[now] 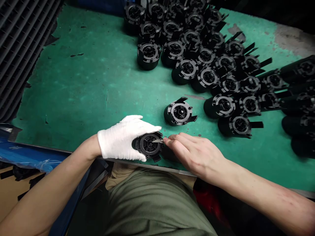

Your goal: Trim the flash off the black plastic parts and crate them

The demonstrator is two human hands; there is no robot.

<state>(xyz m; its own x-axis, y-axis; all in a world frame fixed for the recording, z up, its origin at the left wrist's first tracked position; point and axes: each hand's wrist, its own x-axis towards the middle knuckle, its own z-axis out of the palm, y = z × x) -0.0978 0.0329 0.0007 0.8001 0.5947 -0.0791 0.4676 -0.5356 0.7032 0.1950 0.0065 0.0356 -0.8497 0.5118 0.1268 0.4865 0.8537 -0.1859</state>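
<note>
My left hand, in a white glove, is wrapped round a round black plastic housing at the table's front edge. The housing stands with its ribbed round face up. My bare right hand pinches a small knife, its pointed metal blade reaching over the housing's face. Most of the knife's handle is hidden in my fingers. Just beyond my hands stands another black housing with tabs sticking out from its rim.
Several rows of similar black housings fill the back and right of the green table. A stack of dark ribbed trays rises at the left. Blue plastic sheeting hangs below the front left edge.
</note>
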